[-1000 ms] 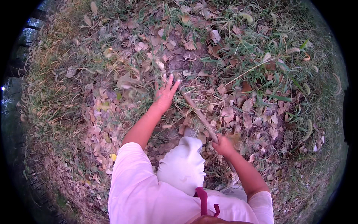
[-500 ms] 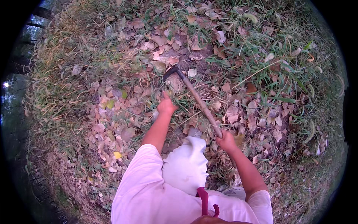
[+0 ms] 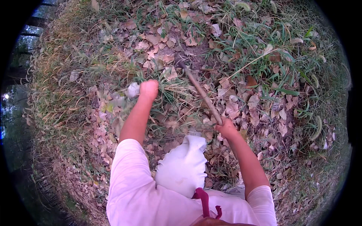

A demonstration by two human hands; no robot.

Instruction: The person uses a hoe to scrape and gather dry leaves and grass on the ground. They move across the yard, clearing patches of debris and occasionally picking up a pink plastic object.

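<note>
My right hand (image 3: 226,127) is wrapped round the long wooden handle of a sickle (image 3: 202,94). Its dark curved blade, blurred and partly lost against soil and leaves, lies at the far end of the handle. To the left, my left hand (image 3: 149,89) is closed in a fist on a bunch of grass (image 3: 171,89), whose blades stick out toward the handle. A pale dry leaf (image 3: 133,90) shows against the fist's left side, with blurred stalks beyond it. The fist is apart from the sickle.
Dry fallen leaves (image 3: 232,107) cover the ground among grass. Taller green grass (image 3: 279,71) with seed heads grows on the right, yellowish grass (image 3: 64,56) at the far left. My white-clothed knee (image 3: 181,169) is bent in front of me. Dark trunks (image 3: 36,21) stand at the upper left.
My left hand has moved left and slightly away from me, from outstretched fingers to a fist round grass. My right hand has shifted slightly away from me with the sickle.
</note>
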